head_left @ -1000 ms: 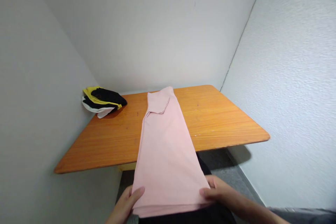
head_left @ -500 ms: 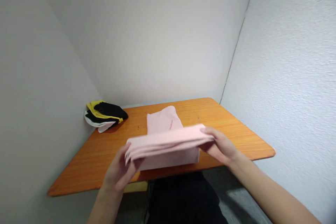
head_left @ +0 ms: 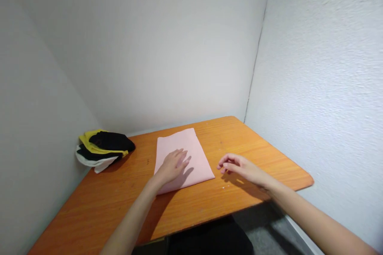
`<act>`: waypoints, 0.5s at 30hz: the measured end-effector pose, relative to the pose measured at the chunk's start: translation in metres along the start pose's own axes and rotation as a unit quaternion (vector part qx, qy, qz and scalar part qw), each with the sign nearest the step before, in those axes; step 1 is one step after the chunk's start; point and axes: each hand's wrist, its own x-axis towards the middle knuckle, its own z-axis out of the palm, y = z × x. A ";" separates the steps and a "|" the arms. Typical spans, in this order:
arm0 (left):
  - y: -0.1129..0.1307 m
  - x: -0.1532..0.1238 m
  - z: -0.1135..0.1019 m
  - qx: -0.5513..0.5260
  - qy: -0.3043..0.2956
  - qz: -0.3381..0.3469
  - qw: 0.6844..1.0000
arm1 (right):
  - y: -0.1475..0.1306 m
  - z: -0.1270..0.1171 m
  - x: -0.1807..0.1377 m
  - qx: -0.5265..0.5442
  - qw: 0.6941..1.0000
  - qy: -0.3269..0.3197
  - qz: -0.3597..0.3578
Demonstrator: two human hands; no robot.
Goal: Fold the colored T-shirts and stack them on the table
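Observation:
A pink cloth (head_left: pixel 182 139), folded into a flat rectangle, lies on the wooden table (head_left: pixel 239 147). Over its left half is my left hand (head_left: pixel 174 164), fingers apart and holding nothing. A shadow falls on the cloth beside it; whether the palm touches the fabric I cannot tell. My right hand (head_left: pixel 236 166) hovers above the wood just right of the cloth. Its fingers are loosely curved and apart, with nothing between them.
A pile of folded fabrics stands at the table's back left corner: a black piece (head_left: pixel 112 141) on top, a yellow one (head_left: pixel 86 140) below, and a white one (head_left: pixel 100 164) at the bottom. White walls (head_left: pixel 179 48) rise behind and at both sides.
Both hands have let go of the pink cloth's raised folded part. It now lies flat as a smooth rectangle. My left hand moved over it, my right hand off to its right.

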 end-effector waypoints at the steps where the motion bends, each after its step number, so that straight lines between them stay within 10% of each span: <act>1: 0.003 0.007 0.009 0.072 -0.035 0.009 0.997 | 0.000 -0.012 -0.020 -0.019 1.000 0.005 0.008; 8: 0.001 0.054 0.076 0.249 -0.112 -0.052 0.961 | -0.023 -0.105 -0.176 -0.209 0.937 0.251 0.125; 15: 0.026 0.106 0.141 0.188 -0.111 0.019 0.976 | -0.024 -0.053 -0.314 -0.503 0.642 0.415 0.403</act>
